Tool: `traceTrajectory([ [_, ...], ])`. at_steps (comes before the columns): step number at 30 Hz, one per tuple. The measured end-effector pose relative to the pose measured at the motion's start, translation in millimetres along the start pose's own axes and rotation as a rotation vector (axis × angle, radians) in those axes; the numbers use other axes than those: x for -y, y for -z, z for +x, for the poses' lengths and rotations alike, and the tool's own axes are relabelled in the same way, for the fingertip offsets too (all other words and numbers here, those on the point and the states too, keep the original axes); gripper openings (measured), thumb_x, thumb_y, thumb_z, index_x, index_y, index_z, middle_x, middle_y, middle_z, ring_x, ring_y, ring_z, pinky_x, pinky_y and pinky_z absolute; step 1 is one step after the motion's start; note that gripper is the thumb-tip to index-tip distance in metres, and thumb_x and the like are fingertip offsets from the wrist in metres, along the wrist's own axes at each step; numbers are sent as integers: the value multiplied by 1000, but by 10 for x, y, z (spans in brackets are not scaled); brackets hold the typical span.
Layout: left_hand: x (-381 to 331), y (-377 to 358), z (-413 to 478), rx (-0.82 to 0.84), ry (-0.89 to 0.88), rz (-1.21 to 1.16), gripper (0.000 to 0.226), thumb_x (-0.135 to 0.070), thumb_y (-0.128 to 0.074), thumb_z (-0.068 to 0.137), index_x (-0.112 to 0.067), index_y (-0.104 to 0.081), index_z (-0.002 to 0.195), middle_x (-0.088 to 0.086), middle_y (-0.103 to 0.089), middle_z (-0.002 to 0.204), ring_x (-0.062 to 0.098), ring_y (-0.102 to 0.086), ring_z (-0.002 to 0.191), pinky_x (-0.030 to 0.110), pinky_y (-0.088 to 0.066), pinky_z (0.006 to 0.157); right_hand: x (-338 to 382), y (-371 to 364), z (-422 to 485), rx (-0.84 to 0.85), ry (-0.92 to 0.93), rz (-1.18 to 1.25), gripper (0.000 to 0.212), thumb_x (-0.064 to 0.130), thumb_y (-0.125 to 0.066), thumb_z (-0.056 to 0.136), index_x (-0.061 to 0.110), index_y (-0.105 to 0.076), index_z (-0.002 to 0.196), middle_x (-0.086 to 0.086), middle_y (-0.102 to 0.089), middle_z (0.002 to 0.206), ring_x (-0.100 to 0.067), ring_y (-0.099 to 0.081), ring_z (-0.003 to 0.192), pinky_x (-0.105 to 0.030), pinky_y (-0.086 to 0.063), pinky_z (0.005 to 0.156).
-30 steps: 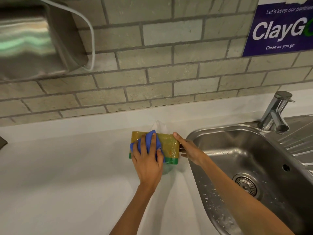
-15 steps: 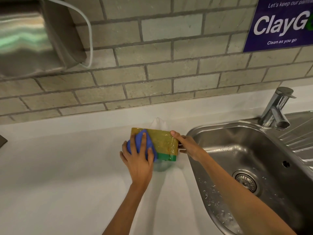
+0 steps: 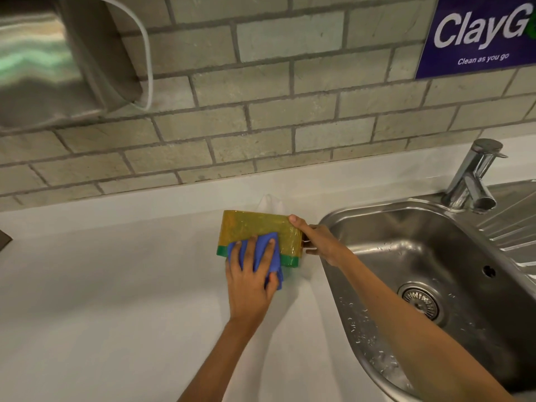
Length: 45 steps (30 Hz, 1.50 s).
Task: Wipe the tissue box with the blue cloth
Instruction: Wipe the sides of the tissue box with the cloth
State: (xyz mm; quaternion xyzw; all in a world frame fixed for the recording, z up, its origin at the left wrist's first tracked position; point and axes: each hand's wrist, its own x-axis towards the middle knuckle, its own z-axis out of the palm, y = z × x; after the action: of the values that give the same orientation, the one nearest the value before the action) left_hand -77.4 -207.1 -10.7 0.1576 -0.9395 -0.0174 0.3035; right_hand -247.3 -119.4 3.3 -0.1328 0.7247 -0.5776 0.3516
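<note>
On the white desk (image 3: 116, 285), the left hand (image 3: 249, 282) is rubbing the soft blue cloth (image 3: 261, 253), held under its grip, over the shiny yellow-and-green tissue box (image 3: 261, 230); the right hand (image 3: 319, 242) is gripping its end, with wiping looking partly done.

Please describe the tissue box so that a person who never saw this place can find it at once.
Start at the steel sink on the right of the white counter. Just left of its rim stands the tissue box, the right hand steadying its end. It is the only yellow thing there, with a green bottom band and a blue cloth pressed on it.
</note>
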Motion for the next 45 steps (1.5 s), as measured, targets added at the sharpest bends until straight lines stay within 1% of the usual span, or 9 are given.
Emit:
traceTrajectory([
  [3,-180,46,131,48,107,-35,50,-26,-44,80,-12,-60,125,22,-62,123,48,-56,111,61,-45,93,-5,-17,11,-13,-8,-2,63,69,-59,66,10,-60,88,-1,-65,84,-13,-61,84,-31,-45,80],
  [8,-263,-94,59,35,-231,53,57,-25,-76,63,-21,-65,120,15,-67,120,42,-58,113,61,-47,88,-6,9,15,5,-9,-16,68,71,-61,63,10,-64,92,-4,-68,89,-18,-64,92,-37,-50,94],
  [11,-20,-119,22,3,-317,84,74,-26,-80,58,-24,-50,126,17,-66,120,44,-56,114,61,-49,85,8,10,12,-2,0,-23,66,69,-61,65,10,-62,93,-5,-65,90,-18,-61,90,-34,-48,89],
  [15,349,-53,34,-41,-48,-64,50,-24,-47,79,-20,-44,128,25,-59,125,39,-37,118,62,-44,95,24,30,15,11,-7,-26,64,65,-59,71,7,-61,98,-4,-65,95,-21,-60,97,-33,-45,86],
  [21,265,-48,64,-70,234,-232,50,-20,-40,80,-12,-56,127,22,-52,132,41,-33,123,57,-36,102,19,11,1,8,-6,-28,67,64,-58,72,5,-60,105,-7,-64,104,-23,-59,103,-34,-44,87],
  [26,-89,-78,74,-31,-35,-161,51,-17,-47,77,-15,-57,127,20,-58,129,37,-37,123,62,-37,102,8,-6,9,-10,-12,-11,57,68,-58,69,12,-57,82,-1,-62,81,-18,-58,87,-33,-45,84],
  [35,-93,-144,109,-2,-396,104,51,-25,-70,68,-26,-64,119,11,-67,121,39,-55,117,62,-44,90,18,31,5,35,20,-44,63,66,-59,69,8,-62,94,-9,-63,87,-19,-60,86,-35,-49,91],
  [41,306,-68,91,-62,98,-218,49,-27,-41,84,-16,-52,130,22,-51,135,39,-35,126,58,-36,105,20,31,-8,-1,8,-56,70,63,-58,73,2,-62,106,-11,-67,110,-25,-61,106,-34,-45,89],
  [45,337,-76,173,-146,558,-498,53,-28,-36,86,-23,-41,139,12,-37,145,30,-32,130,35,-34,102,21,28,-28,16,9,-57,70,64,-58,71,5,-62,108,-10,-66,113,-25,-60,108,-35,-45,92],
])
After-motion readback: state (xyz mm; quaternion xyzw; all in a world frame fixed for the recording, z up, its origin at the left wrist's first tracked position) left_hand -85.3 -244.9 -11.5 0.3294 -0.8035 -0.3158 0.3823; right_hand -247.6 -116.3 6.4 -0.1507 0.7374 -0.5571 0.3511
